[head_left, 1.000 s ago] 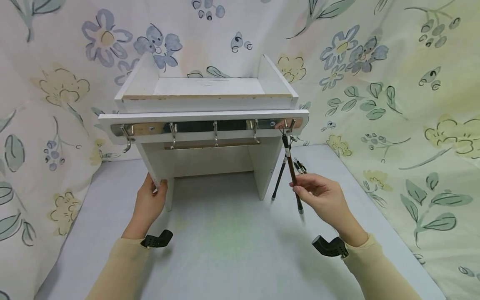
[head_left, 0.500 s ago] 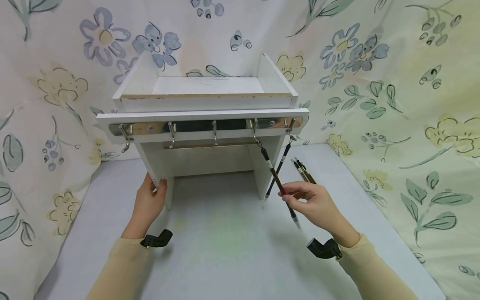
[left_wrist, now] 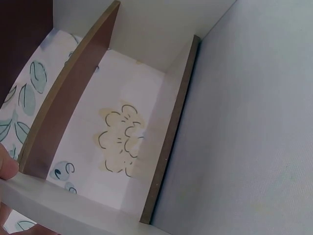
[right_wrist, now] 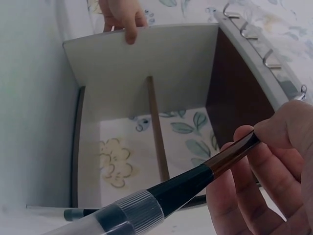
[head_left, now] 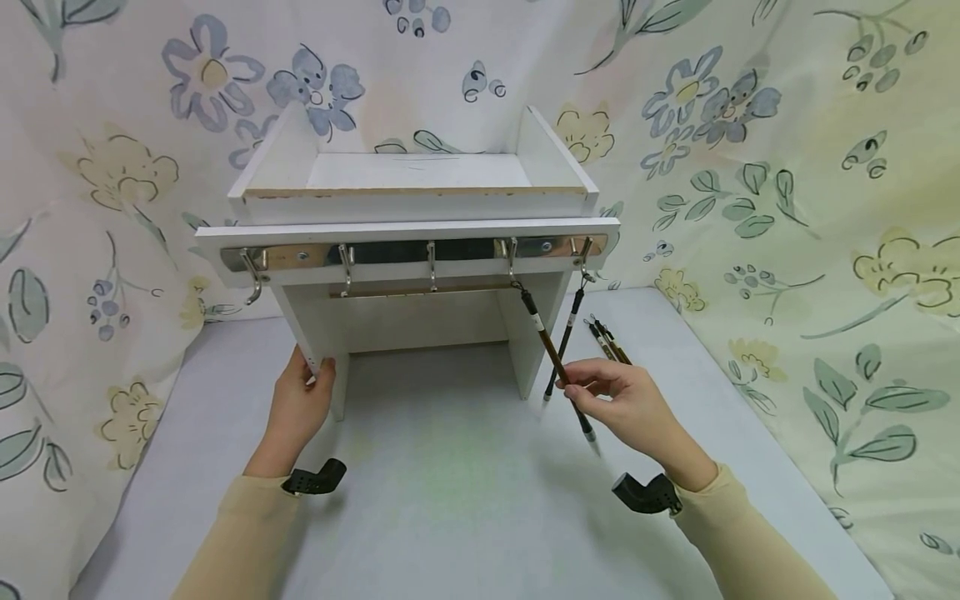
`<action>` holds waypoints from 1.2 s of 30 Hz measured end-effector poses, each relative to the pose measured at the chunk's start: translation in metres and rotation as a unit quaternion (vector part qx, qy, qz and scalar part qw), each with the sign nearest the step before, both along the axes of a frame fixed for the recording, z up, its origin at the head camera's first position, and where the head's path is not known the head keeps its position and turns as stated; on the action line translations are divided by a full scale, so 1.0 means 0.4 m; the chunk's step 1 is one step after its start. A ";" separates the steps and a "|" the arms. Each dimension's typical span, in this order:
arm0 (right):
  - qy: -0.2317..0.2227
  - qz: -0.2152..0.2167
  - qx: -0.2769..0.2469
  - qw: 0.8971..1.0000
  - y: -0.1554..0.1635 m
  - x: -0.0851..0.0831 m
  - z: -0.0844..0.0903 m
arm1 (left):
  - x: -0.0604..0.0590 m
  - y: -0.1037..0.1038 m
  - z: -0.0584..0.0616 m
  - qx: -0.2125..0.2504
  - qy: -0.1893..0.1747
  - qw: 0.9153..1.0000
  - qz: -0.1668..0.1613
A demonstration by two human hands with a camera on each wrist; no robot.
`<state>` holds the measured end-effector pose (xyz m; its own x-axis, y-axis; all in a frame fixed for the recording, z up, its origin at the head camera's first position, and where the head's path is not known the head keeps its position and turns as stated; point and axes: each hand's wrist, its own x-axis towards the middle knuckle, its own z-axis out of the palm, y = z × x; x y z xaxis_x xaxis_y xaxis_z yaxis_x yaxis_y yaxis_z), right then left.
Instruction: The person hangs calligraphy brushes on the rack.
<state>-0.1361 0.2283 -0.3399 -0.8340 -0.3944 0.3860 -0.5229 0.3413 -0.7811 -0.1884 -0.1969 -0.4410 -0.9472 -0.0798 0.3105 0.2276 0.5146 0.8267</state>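
Observation:
A white shelf unit [head_left: 525, 212] carries a metal rail [head_left: 465, 251] with several hooks. My right hand [head_left: 626, 404] pinches a brown-handled calligraphy brush [head_left: 553, 353] between thumb and fingers; the brush slants, with its looped end right at the fourth hook from the left [head_left: 512, 260]. In the right wrist view a clear cap [right_wrist: 132, 215] covers the bristle end. From the rightmost hook hangs a second calligraphy brush [head_left: 570, 321], tip down. My left hand [head_left: 298, 408] grips the front edge of the shelf's left side panel, thumb on the inner face [right_wrist: 142, 58].
Several more brushes [head_left: 607, 339] lie on the white table [head_left: 450, 500] to the right of the shelf. The left three hooks [head_left: 431, 267] hold nothing. Floral cloth [head_left: 750, 167] hangs behind and along both sides.
My right hand has carried the brush left from near the rightmost hook to the fourth hook. The hanging brush has swung a little. My left hand has stayed on the panel.

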 end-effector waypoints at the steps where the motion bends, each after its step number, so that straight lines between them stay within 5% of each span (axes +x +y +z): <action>1: 0.000 0.000 0.000 1.000 0.000 0.000 0.000 | 0.000 0.000 0.000 -0.001 -0.001 1.000 0.000; 13: 0.000 -0.011 0.000 1.000 -0.004 -0.001 0.001 | -0.001 0.000 -0.003 0.003 0.002 1.000 -0.001; 20: 0.006 -0.014 -0.010 1.000 0.010 -0.022 -0.035 | 0.001 0.001 0.000 0.004 -0.001 1.000 -0.001; 27: 0.002 -0.026 -0.009 1.000 -0.014 -0.001 0.004 | 0.000 0.001 -0.002 0.004 0.003 1.000 0.000; 36: 0.002 -0.035 -0.007 0.999 -0.010 -0.003 -0.009 | -0.002 -0.001 -0.003 0.009 0.007 1.000 -0.001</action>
